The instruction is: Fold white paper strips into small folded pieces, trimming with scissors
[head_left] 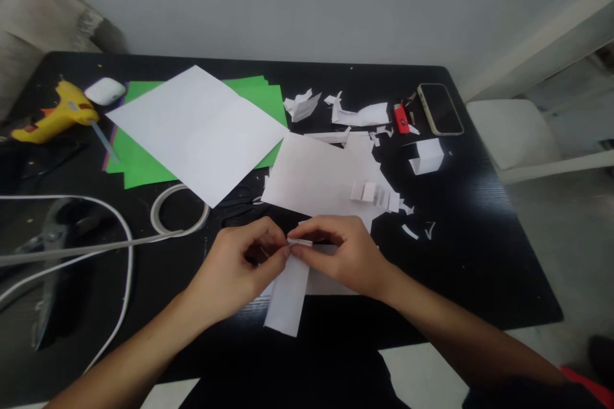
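Observation:
A white paper strip (pixel 288 300) hangs down toward the front of the table, its top end narrowly folded over. My left hand (pixel 244 259) pinches that folded end between thumb and fingers. Close beside it, my right hand (pixel 338 252) grips the same fold, thumb below and fingers above. The fingertips of both hands nearly touch. Behind the hands lies white paper (pixel 307 172) with cut edges, partly covered by my right hand. On it rests a small pleated paper piece (pixel 377 195).
Large white sheet (pixel 196 134) lies over green sheets (pixel 144 169). At left are a yellow glue gun (pixel 62 112), white case (pixel 105 91), white cable (pixel 129 243) and dark-handled tool (pixel 48 275). Paper scraps (pixel 359 114), a red lighter (pixel 401 118) and phone (pixel 440 108) lie right.

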`<control>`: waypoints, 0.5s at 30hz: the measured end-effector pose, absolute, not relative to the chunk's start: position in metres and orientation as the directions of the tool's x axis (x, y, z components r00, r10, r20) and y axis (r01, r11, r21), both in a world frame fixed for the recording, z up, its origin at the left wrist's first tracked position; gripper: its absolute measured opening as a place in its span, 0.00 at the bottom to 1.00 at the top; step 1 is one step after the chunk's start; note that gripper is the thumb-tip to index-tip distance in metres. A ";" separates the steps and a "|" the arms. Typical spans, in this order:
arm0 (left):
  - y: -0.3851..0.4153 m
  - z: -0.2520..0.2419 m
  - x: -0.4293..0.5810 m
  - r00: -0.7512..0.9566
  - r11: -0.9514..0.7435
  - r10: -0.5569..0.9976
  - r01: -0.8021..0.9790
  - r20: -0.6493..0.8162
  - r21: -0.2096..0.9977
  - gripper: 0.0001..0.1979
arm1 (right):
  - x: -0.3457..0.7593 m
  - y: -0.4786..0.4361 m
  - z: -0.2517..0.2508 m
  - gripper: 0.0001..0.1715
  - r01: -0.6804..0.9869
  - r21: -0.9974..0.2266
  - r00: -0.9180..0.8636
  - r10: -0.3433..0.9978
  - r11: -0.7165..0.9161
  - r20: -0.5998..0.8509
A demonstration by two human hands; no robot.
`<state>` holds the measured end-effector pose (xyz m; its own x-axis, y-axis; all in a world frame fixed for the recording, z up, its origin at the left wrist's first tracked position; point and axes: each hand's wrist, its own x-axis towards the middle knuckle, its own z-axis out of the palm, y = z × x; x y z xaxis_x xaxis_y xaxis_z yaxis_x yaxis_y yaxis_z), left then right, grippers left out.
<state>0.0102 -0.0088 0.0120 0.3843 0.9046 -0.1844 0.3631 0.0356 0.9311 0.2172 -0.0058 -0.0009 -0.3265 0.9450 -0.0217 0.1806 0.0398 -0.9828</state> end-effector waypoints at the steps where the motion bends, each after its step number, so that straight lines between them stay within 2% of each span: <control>1: -0.009 0.012 0.010 0.383 0.034 0.905 0.367 -0.184 0.929 0.05 | 0.217 -0.006 -0.001 0.08 0.178 -0.984 -0.330 0.943 0.022 -0.038; 15: -0.005 0.013 0.007 0.389 0.122 0.880 0.367 -0.271 0.922 0.08 | 0.221 -0.005 0.002 0.08 0.171 -0.984 -0.387 0.914 -0.057 -0.120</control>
<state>0.0074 -0.0048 0.0128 0.3894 0.8802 -0.2712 0.3674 0.1216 0.9221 0.2209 -0.0050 0.0025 -0.3874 0.9140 -0.1203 0.1710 -0.0571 -0.9836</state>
